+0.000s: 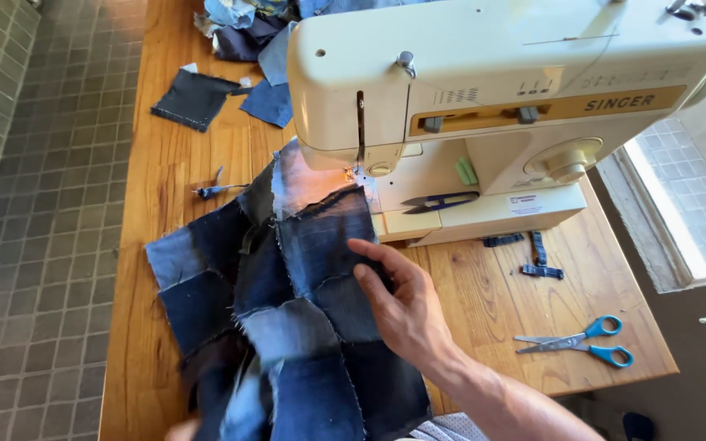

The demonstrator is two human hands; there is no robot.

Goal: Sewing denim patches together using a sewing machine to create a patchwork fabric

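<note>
A patchwork of dark and light blue denim squares (288,286) lies on the wooden table (165,163), its far edge under the needle of a cream sewing machine (484,73). My right hand (398,298) rests flat on the patchwork's right side, fingers spread and pointing toward the machine, gripping nothing. Only a blurred bit of my left hand (181,429) shows at the bottom edge by the near end of the cloth; its grip is hidden.
Blue-handled scissors (582,341) lie on the table at the right. Small dark thread snips (439,200) sit on the machine bed. Loose denim scraps (198,98) lie at the far left and behind the machine. A tiled floor (34,245) runs along the table's left.
</note>
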